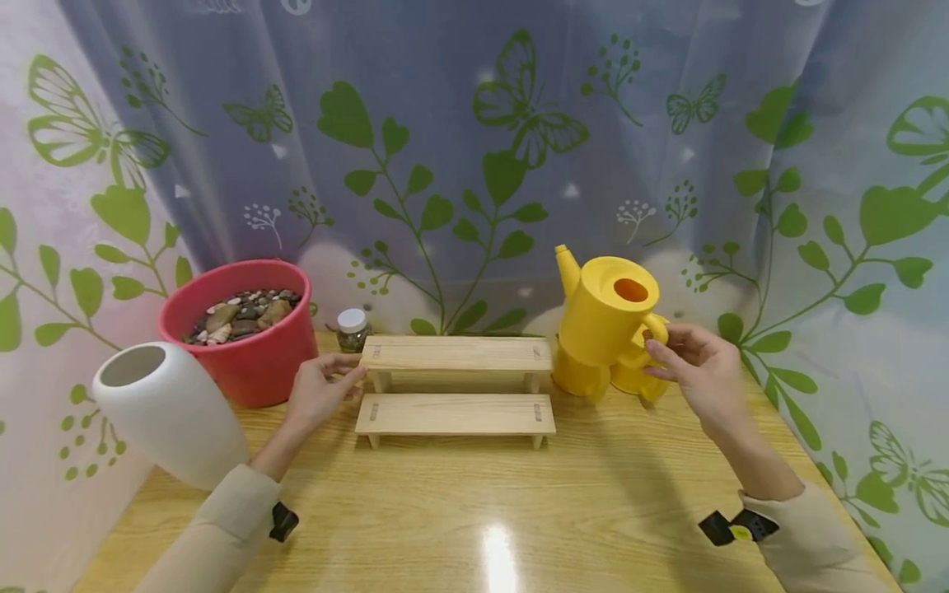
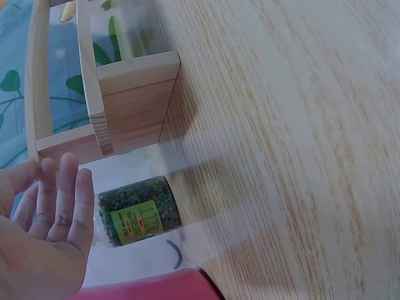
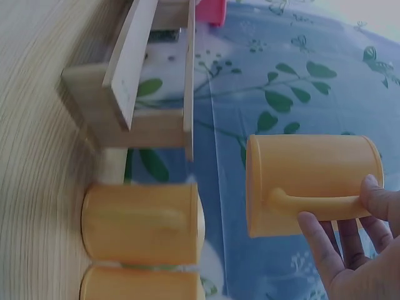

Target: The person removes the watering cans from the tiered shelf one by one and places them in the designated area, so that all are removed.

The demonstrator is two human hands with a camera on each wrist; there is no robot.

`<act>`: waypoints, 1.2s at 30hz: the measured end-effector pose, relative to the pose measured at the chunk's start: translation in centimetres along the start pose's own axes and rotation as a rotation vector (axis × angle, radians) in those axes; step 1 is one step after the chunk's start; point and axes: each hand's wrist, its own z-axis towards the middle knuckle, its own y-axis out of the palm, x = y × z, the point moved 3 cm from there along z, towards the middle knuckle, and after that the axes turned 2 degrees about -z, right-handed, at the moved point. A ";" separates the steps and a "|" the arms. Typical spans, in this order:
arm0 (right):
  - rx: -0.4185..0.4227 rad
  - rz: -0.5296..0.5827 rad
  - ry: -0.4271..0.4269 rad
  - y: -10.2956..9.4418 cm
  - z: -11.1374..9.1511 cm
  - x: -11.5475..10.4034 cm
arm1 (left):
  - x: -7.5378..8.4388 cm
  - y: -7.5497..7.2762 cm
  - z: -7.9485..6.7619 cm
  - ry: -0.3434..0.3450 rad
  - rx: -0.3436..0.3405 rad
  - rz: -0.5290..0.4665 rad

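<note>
My right hand [image 1: 700,375] pinches the handle [image 3: 319,205] of a yellow watering can [image 1: 604,317] between thumb and fingers. This can is raised off the table, its spout toward the left. In the right wrist view, two more yellow cans stand beside each other, one nearer the shelf [image 3: 140,225] and another [image 3: 140,284] next to it. A two-tier wooden shelf [image 1: 455,354] stands at mid-table. At the left end of its upper tier is my left hand [image 1: 319,391], fingers loosely bent, thumb tip right at the corner.
A red pot [image 1: 252,371] with pebbles stands at the back left, a tilted white vase [image 1: 174,420] before it. Behind the shelf's left end is a small white-lidded jar [image 1: 352,331] of dark granules. A patterned curtain [image 1: 445,165] hangs directly behind the table.
</note>
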 end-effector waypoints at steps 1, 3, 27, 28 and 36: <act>0.009 0.003 0.003 -0.7 -0.1 0.0 | 0.0 0.0 0.0 -0.001 -0.001 0.001; 0.028 0.007 0.012 -2.0 -0.4 0.0 | 0.0 0.0 0.0 -0.006 0.002 0.004; 0.261 0.041 0.172 -14.7 -1.0 6.6 | 0.2 0.0 -0.1 -0.008 0.005 0.008; 0.264 0.029 0.188 -14.9 -1.0 7.1 | 0.2 -0.1 -0.1 -0.007 0.005 0.008; 0.249 -0.030 0.296 -15.3 -1.4 11.2 | 0.1 -0.1 0.0 -0.004 0.006 0.014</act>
